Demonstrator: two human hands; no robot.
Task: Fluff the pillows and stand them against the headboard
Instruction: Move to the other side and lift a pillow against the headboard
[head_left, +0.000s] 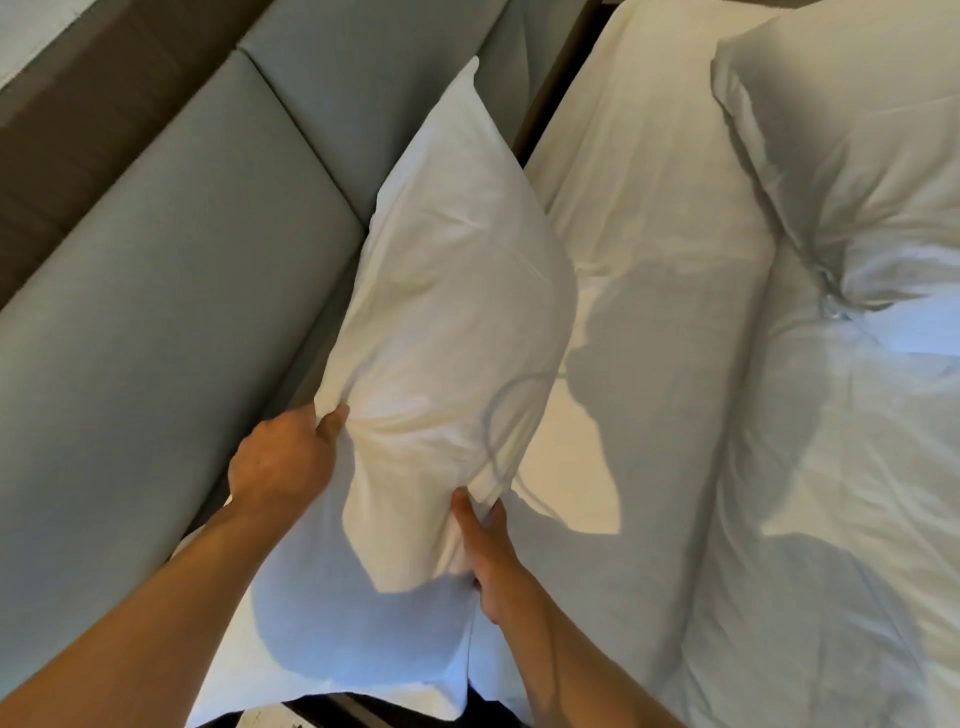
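Left hand (283, 460) pinching bunched fabric on left edge of pillow (447, 291), thumb and fingers curled in. Right hand (488, 551) gripping fold at pillow's lower right, fingers dug into cloth. No readable labels or writing anywhere. Pillow white, wrinkly, puffed, held upright-ish right beside grey padded headboard (171, 291), above bed. Second pillow (857, 156) lying top right on white sheet (675, 260). Rumpled duvet (831, 519) right side, shadows across it.
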